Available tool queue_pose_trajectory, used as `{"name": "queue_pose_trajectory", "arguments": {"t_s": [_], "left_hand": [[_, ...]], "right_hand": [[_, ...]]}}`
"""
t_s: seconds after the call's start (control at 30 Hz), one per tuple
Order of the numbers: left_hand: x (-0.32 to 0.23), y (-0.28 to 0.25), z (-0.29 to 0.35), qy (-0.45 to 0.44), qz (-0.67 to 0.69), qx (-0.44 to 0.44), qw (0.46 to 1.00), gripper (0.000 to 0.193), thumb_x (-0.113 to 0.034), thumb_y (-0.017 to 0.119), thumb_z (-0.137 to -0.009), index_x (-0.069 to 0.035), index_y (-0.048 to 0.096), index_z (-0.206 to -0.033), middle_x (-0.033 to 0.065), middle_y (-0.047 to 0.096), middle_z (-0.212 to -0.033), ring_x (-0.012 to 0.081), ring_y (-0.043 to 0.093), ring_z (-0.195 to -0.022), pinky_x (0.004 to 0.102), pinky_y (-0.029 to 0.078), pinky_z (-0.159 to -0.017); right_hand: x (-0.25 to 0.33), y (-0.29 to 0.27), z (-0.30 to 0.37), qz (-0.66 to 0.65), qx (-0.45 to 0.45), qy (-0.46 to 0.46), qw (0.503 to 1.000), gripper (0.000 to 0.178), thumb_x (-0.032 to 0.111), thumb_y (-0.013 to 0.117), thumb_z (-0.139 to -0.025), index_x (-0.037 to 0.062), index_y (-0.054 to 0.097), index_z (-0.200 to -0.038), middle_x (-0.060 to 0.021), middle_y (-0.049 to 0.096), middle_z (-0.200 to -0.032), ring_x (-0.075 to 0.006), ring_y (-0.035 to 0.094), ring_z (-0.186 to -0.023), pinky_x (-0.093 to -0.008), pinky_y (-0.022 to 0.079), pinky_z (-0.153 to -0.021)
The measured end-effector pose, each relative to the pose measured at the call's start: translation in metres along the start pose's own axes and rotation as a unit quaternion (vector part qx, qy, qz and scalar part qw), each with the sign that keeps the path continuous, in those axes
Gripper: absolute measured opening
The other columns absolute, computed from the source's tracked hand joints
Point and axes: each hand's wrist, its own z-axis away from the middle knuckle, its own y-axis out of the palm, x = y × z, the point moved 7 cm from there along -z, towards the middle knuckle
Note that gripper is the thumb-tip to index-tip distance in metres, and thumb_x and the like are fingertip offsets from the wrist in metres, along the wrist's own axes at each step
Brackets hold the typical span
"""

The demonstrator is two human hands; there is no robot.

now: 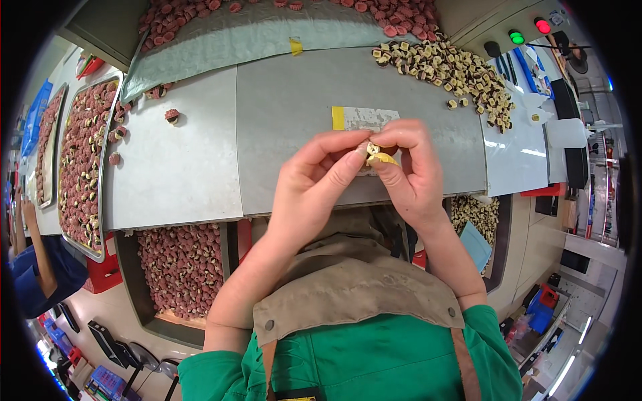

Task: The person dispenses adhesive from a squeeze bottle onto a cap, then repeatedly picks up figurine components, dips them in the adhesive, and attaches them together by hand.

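My left hand (pixel 312 175) and my right hand (pixel 412 167) meet above the middle of the grey tabletop. Between their pinched thumbs and forefingers is a small cream piece (pixel 372 148), mostly covered by the fingers. Something yellow (pixel 384 158) shows against my right thumb; whether it is a wrap or part of the piece I cannot tell. Under the hands lies a worn pale patch (pixel 364 119) with a yellow strip at its left end. Loose cream-and-dark blocky pieces (pixel 461 70) are heaped at the far right, and pink ridged caps (pixel 411 17) along the back.
At left, a metal-rimmed tray (pixel 101 244) holds many capped pieces; a single one (pixel 172 116) lies nearby. Below the table edge are a bin of capped pieces (pixel 180 267) and a bin of cream-and-dark pieces (pixel 476 212). A white bottle (pixel 567 134) stands right. Another person's arm (pixel 40 254) shows far left.
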Motion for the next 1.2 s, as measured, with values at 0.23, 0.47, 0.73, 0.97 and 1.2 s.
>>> {"name": "queue_pose_trajectory", "arguments": {"t_s": [0.23,0.47,0.73,0.97,1.2], "left_hand": [[0.002,0.009,0.000,-0.089,0.091,0.031,0.991,0.060,-0.009,0.061,-0.093,-0.001,0.028,-0.143,0.0129,0.061,-0.111,0.0151,0.058,-0.103,0.0296,0.047,-0.091],[0.000,0.012,0.006,-0.053,-0.001,0.014,0.998,0.062,-0.005,0.063,-0.087,0.000,0.030,-0.139,0.0103,0.061,-0.102,0.0131,0.060,-0.094,0.0280,0.048,-0.085],[0.004,0.030,-0.004,-0.078,-0.016,0.024,0.997,0.059,-0.001,0.062,-0.084,-0.001,0.034,-0.135,0.0072,0.061,-0.096,0.0111,0.060,-0.088,0.0252,0.049,-0.081],[-0.025,0.009,-0.017,0.031,-0.416,0.022,0.909,0.024,-0.001,0.067,-0.081,-0.002,0.062,-0.105,0.0080,0.066,-0.094,0.0156,0.063,-0.088,0.0291,0.050,-0.081],[-0.104,-0.066,-0.062,0.239,-0.818,-0.101,0.513,0.029,-0.007,0.063,-0.083,-0.009,0.062,-0.112,0.0096,0.058,-0.116,0.0286,0.055,-0.102,0.0413,0.043,-0.089]], "right_hand": [[0.012,-0.001,-0.014,0.028,0.056,-0.041,0.997,0.034,0.030,0.072,-0.083,0.0061,0.062,-0.105,-0.0090,0.057,-0.102,-0.0209,0.056,-0.096,-0.0321,0.046,-0.082],[0.007,0.004,-0.015,0.033,0.029,-0.032,0.999,0.023,0.016,0.076,-0.076,0.0072,0.063,-0.092,-0.0074,0.059,-0.093,-0.0217,0.058,-0.087,-0.0313,0.048,-0.075],[0.012,-0.013,-0.010,0.091,0.010,-0.079,0.993,0.023,0.009,0.076,-0.072,0.0080,0.061,-0.089,-0.0076,0.059,-0.090,-0.0228,0.058,-0.085,-0.0337,0.049,-0.072],[-0.007,-0.039,-0.009,0.181,0.053,-0.036,0.981,0.036,0.012,0.072,-0.075,0.0076,0.061,-0.109,-0.0097,0.059,-0.111,-0.0295,0.055,-0.105,-0.0399,0.043,-0.092],[-0.053,-0.137,-0.017,0.299,-0.127,0.080,0.942,0.030,0.008,0.064,-0.085,0.0055,0.059,-0.115,-0.0134,0.059,-0.108,-0.0296,0.059,-0.096,-0.0340,0.048,-0.083]]}}
